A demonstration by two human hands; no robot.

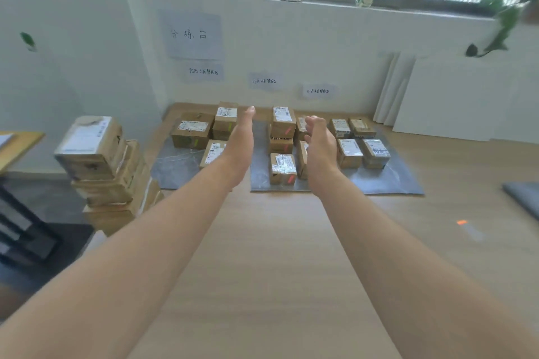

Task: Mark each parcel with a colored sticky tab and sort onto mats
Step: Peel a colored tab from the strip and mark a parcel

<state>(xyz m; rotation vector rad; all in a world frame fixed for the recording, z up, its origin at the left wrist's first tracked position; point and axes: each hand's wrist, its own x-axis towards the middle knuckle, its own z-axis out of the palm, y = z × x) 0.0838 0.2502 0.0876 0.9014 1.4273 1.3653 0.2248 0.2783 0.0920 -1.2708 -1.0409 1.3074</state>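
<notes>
Item: our left hand (240, 143) and right hand (319, 143), both stretched forward, palms facing, spread wide and empty. Between and beyond them, on the grey floor mat (388, 181), stands the small brown cardboard parcel with a red sticky tab (282, 169), upright, slightly nearer our right hand. To our left, well apart, the tall stack of untabbed brown parcels (99, 166) likely supplies our next pick.
</notes>
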